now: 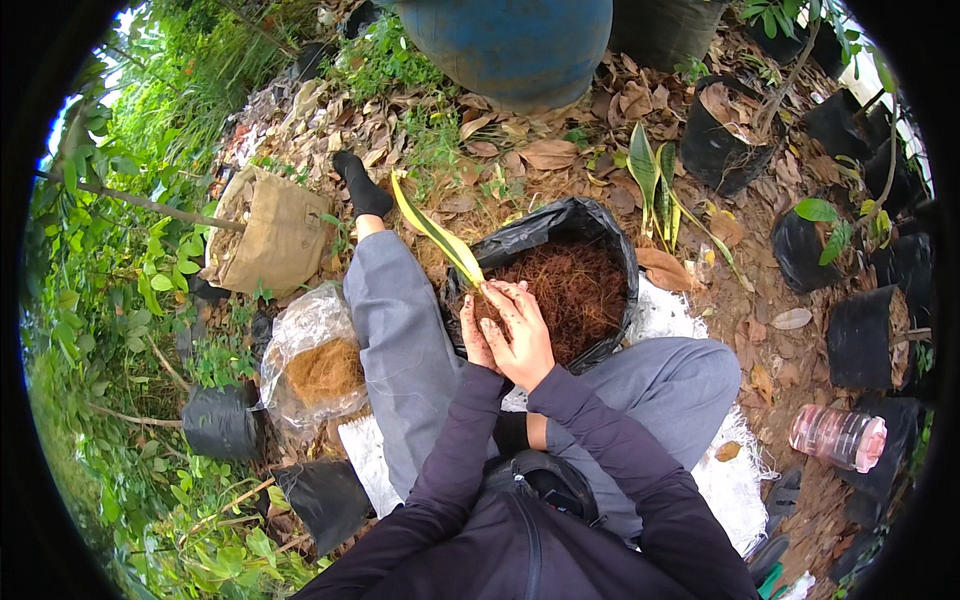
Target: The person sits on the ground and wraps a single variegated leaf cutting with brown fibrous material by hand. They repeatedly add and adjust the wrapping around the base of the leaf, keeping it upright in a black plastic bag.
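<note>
A long green snake plant leaf (436, 232) with yellow edges leans up and to the left, its lower end between my hands. My left hand (476, 338), partly hidden behind the other, has its fingers against the base of the leaf. My right hand (522, 335) lies beside it, fingers closed together and fingertips at the same base. Soil specks cling to both. Just beyond them, between my legs, a black plastic grow bag (622, 245) holds brown fibrous coir (570, 285). The hands cover its near left part, so where the leaf's end sits is hidden.
More snake plant leaves (650, 180) stand beyond the bag at the right. A clear plastic bag (300, 325) of tan fibre lies left of my leg. A blue barrel (510, 50) stands ahead. Potted plants line both sides; a pink-tinted plastic bottle (838, 437) lies right.
</note>
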The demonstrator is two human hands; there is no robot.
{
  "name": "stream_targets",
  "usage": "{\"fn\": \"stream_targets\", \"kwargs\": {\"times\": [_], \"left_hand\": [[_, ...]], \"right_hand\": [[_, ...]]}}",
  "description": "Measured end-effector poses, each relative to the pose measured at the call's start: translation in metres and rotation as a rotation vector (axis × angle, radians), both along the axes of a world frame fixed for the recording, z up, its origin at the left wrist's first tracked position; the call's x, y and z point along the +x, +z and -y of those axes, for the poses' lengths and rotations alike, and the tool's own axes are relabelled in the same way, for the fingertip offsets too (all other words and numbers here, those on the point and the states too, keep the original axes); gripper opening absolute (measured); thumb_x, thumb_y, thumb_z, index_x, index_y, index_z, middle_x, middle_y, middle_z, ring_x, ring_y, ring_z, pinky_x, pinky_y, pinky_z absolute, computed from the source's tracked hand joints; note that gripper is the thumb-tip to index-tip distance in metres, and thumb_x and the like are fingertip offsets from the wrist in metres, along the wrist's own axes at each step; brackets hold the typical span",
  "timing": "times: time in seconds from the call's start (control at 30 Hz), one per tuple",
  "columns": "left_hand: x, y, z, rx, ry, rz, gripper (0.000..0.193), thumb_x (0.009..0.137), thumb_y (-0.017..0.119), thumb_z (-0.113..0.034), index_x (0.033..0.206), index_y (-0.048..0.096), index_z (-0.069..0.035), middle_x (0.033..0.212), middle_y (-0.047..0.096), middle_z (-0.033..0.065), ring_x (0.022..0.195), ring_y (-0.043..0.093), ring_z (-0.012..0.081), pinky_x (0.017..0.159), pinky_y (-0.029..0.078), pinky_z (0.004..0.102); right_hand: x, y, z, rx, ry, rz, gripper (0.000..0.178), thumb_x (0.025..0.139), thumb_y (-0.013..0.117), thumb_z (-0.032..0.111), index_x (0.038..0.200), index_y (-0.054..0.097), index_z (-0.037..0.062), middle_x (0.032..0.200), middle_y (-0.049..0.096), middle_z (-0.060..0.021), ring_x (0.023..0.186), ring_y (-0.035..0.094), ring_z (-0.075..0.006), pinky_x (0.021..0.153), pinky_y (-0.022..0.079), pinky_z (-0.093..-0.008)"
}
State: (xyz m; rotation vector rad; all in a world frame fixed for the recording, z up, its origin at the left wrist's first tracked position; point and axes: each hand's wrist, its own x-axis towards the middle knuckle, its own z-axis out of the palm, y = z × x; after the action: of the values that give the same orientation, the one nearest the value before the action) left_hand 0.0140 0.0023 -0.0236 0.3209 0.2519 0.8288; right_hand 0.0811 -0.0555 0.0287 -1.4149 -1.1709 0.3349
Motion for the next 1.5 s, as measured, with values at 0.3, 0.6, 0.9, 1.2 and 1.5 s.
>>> {"fn": "stream_targets", "kwargs": {"times": [0.3,0.6,0.9,1.2,1.5], "left_hand": [[-0.016,0.011,-0.008,-0.020,0.084,-0.302,0.056,0.096,0.049,-0.044,0.139,0.042,-0.008,0.143,0.043,0.0133,0.133,0.040,0.0240,0.111,0.033,0.0403],[0.012,0.025,0.002,0.396,0.378,-0.771,0.047,0.104,0.040,-0.027,0.141,0.036,0.001,0.137,0.046,0.0134,0.124,0.046,0.0183,0.104,0.036,0.0302],[0.015,0.023,0.006,0.291,0.352,-0.799,0.041,0.102,0.045,-0.018,0.140,0.041,-0.003,0.138,0.047,0.0098,0.126,0.046,0.0173,0.106,0.036,0.0300],[0.022,0.003,-0.004,0.120,0.135,-0.596,0.038,0.105,0.039,-0.029,0.132,0.048,-0.004,0.127,0.056,0.0076,0.115,0.055,0.0178,0.098,0.045,0.0321],[0.011,0.028,-0.006,0.184,0.065,0.079,0.062,0.099,0.033,-0.051,0.144,0.038,-0.008,0.149,0.038,0.0121,0.140,0.032,0.0314,0.116,0.025,0.0466]], "right_hand": [[-0.012,-0.013,-0.007,0.028,0.098,-0.014,0.040,0.094,0.052,0.013,0.132,0.052,0.0013,0.136,0.050,-0.0195,0.128,0.046,-0.0356,0.109,0.034,-0.0403],[0.010,-0.030,-0.017,-0.028,0.276,-1.225,0.042,0.090,0.063,0.005,0.131,0.053,0.0042,0.125,0.061,-0.0100,0.115,0.058,-0.0188,0.098,0.044,-0.0300],[0.028,-0.052,-0.014,0.037,0.258,-1.718,0.042,0.091,0.059,0.011,0.132,0.051,0.0065,0.123,0.062,-0.0083,0.111,0.060,-0.0191,0.098,0.047,-0.0357],[0.013,-0.048,-0.017,0.043,0.117,-1.087,0.048,0.093,0.060,0.007,0.139,0.045,0.0021,0.135,0.053,-0.0081,0.121,0.052,-0.0172,0.106,0.036,-0.0297],[0.039,0.002,-0.010,-0.017,0.044,0.374,0.052,0.080,0.071,0.021,0.130,0.059,0.0113,0.138,0.052,-0.0122,0.131,0.046,-0.0336,0.112,0.030,-0.0462]]}}
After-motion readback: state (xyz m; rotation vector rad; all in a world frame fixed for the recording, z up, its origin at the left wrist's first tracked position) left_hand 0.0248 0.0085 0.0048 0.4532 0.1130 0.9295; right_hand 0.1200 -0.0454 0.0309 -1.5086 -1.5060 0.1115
